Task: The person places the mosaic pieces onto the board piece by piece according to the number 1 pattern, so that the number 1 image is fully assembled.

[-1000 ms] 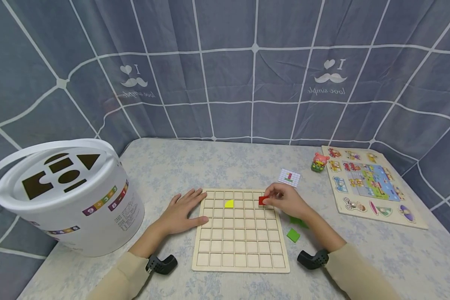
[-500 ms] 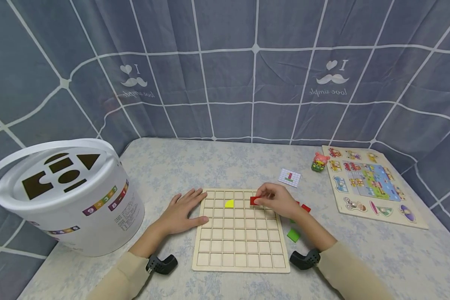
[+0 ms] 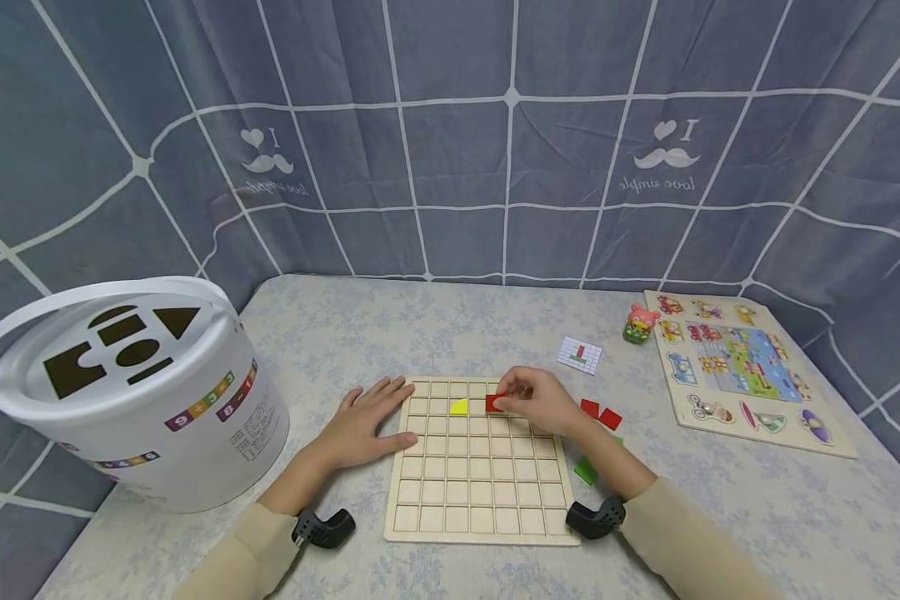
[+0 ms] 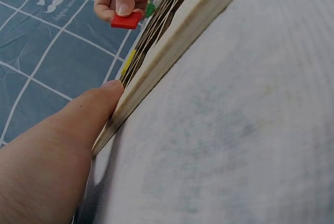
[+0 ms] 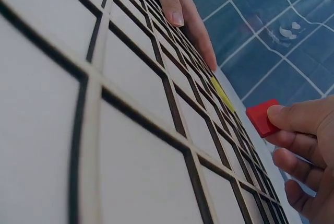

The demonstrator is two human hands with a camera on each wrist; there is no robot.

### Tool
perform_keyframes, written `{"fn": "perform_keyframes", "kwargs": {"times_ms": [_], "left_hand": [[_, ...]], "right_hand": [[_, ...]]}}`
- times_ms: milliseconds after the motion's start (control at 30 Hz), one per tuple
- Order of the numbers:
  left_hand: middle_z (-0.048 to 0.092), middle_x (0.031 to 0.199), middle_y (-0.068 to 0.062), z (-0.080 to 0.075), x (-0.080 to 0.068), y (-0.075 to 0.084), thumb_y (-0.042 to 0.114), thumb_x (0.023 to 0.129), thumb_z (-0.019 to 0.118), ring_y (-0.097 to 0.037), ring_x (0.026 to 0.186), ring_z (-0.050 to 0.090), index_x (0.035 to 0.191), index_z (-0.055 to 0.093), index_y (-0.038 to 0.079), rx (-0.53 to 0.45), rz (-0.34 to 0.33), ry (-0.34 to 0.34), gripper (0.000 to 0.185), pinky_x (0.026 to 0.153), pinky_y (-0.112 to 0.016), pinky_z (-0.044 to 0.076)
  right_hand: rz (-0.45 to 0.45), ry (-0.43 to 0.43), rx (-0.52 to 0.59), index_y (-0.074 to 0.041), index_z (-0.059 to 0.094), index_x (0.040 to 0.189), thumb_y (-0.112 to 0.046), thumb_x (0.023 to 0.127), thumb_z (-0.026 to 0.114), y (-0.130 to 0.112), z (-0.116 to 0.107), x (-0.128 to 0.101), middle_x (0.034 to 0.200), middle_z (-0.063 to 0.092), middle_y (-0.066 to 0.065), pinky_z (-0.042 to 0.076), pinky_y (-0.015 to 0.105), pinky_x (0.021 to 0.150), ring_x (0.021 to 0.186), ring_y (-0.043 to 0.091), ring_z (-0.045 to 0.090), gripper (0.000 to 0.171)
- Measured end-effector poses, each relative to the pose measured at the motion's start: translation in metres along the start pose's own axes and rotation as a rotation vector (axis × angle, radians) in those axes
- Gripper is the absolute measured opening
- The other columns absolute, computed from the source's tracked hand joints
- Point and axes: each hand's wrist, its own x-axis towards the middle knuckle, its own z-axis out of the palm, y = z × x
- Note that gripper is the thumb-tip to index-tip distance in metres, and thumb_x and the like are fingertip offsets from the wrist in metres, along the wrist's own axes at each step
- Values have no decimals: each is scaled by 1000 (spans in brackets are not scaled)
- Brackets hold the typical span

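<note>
My right hand (image 3: 540,402) pinches a red square tile (image 5: 262,117) between thumb and fingers, close over the upper part of the wooden grid board (image 3: 456,492). A yellow quarter-round tile (image 3: 459,407) sits in a cell of the second row, a little left of the red tile. My left hand (image 3: 360,427) lies flat with fingers spread at the board's upper left edge. Its thumb (image 4: 99,101) rests on the rim in the left wrist view. Right of the board, two red tiles (image 3: 610,418) and green tiles (image 3: 586,471) lie partly behind my right forearm.
A pattern card (image 3: 579,355) lies beyond the board's upper right corner. Farther right are a small pink-headed figurine (image 3: 639,323) and a wooden picture puzzle (image 3: 750,371). A big white bucket (image 3: 258,417) with shape holes in its lid stands at the left. A blue curtain (image 3: 450,167) hangs behind.
My right hand has moved left over the board with the red tile, towards the yellow one. Two red tiles at the right have come into view from behind the arm. The left hand stays put.
</note>
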Motion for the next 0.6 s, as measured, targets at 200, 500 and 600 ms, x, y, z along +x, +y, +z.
{"fn": "perform_keyframes", "kwargs": {"times_ms": [200, 500, 600], "left_hand": [[28, 158, -7, 0, 0, 0, 56, 89, 60, -29, 146, 19, 153, 36, 16, 6, 1, -2, 80, 112, -61, 9], [28, 158, -7, 0, 0, 0, 57, 89, 60, -29, 146, 20, 153, 35, 17, 6, -1, -1, 80, 112, -61, 8], [29, 158, -7, 0, 0, 0, 57, 89, 60, -29, 146, 20, 153, 36, 16, 5, -1, 0, 80, 112, -61, 9]], "right_hand": [[-5, -21, 6, -9, 67, 93, -9, 89, 72, -2, 6, 4, 83, 61, -2, 45, 32, 72, 78, 19, 54, 6], [2, -20, 5, -10, 67, 92, -9, 89, 71, -7, 14, 8, 82, 61, -2, 45, 32, 68, 73, 19, 53, 5], [-5, -18, -2, -9, 67, 92, -9, 89, 71, -7, 16, 8, 82, 62, -2, 45, 31, 67, 72, 18, 54, 5]]}}
